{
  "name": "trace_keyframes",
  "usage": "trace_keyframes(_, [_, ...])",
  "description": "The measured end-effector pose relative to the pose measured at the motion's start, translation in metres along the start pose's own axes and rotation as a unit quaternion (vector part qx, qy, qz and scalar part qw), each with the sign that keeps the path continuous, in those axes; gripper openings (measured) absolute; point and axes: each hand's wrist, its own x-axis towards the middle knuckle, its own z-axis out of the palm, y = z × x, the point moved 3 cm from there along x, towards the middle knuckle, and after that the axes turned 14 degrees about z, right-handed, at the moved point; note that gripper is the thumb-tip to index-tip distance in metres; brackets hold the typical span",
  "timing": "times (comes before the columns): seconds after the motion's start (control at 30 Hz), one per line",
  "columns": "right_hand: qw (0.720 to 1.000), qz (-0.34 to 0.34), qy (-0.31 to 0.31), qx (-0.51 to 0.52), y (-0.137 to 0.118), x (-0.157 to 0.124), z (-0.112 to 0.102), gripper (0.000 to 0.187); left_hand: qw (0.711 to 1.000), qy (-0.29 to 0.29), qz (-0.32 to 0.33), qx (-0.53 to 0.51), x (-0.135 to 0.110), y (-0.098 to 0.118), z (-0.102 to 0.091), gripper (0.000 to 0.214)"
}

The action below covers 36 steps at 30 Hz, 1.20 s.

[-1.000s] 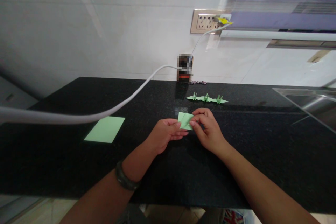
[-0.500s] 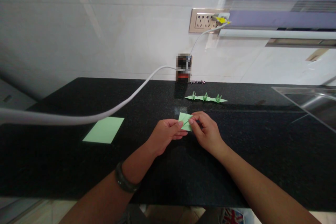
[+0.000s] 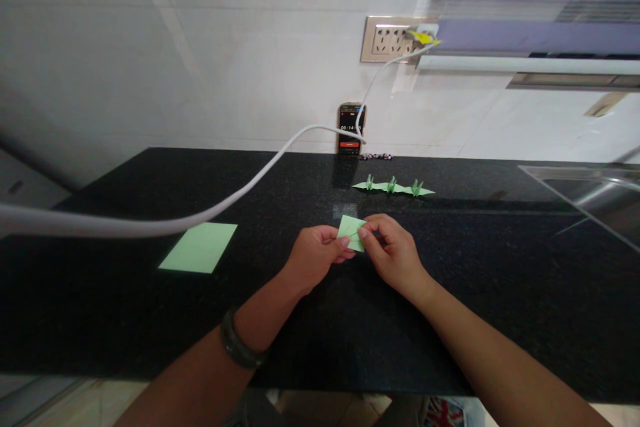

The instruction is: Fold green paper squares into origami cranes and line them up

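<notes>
A small folded green paper is held just above the black counter between both hands. My left hand pinches its left edge with thumb and fingers closed. My right hand pinches its right edge, fingertips pressed on the fold. A dark band sits on my left wrist. Behind the hands, three folded green paper cranes stand in a row on the counter.
A flat stack of green paper squares lies on the counter to the left. A white cable arcs across from a wall socket. A phone leans on the wall. A steel sink is at the right.
The folded paper and both hands have shifted slightly left and closer together; my right fingertips have slid along the fold.
</notes>
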Motion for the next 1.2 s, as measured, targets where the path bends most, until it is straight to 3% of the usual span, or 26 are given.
trace_keyframes(0.13, [1.0,0.016,-0.025,-0.001,0.001,0.001,0.0,0.009,1.0,-0.009,-0.002,0.014,0.001,0.002,-0.001,0.017])
trace_keyframes(0.23, [0.996,0.074,-0.045,0.026,0.007,0.002,0.001,0.01,0.999,-0.029,-0.002,0.037,0.001,0.002,-0.004,0.018])
trace_keyframes(0.3, [0.988,0.123,-0.06,0.076,0.012,0.004,0.002,0.027,0.997,-0.052,0.009,0.053,0.003,0.002,-0.008,0.02])
trace_keyframes(0.37, [0.974,0.158,-0.109,0.124,0.015,0.005,0.004,0.039,0.992,-0.095,0.032,0.081,0.004,0.001,-0.011,0.022])
trace_keyframes(0.47, [0.946,0.193,-0.225,0.132,0.017,0.004,0.008,0.023,0.968,-0.143,0.088,0.187,0.005,0.003,-0.016,0.021])
trace_keyframes(0.63, [0.922,0.211,-0.311,0.096,0.02,-0.001,0.009,0.016,0.918,-0.161,0.171,0.32,0.004,0.011,-0.016,0.015])
trace_keyframes(0.73, [0.898,0.23,-0.352,0.131,0.016,-0.006,0.015,0.016,0.945,-0.124,0.162,0.256,0.005,0.012,-0.015,0.016])
trace_keyframes(0.83, [0.897,0.262,-0.289,0.209,0.009,-0.007,0.02,0.017,0.987,-0.053,0.124,0.084,0.006,0.01,-0.015,0.03])
trace_keyframes(0.9, [0.892,0.269,-0.265,0.247,0.006,-0.008,0.023,0.019,0.995,-0.025,0.099,0.002,0.007,0.009,-0.013,0.03])
trace_keyframes(1.2, [0.893,0.274,-0.252,0.252,0.003,-0.009,0.026,0.021,0.996,-0.01,0.081,-0.03,0.004,0.011,-0.01,0.021])
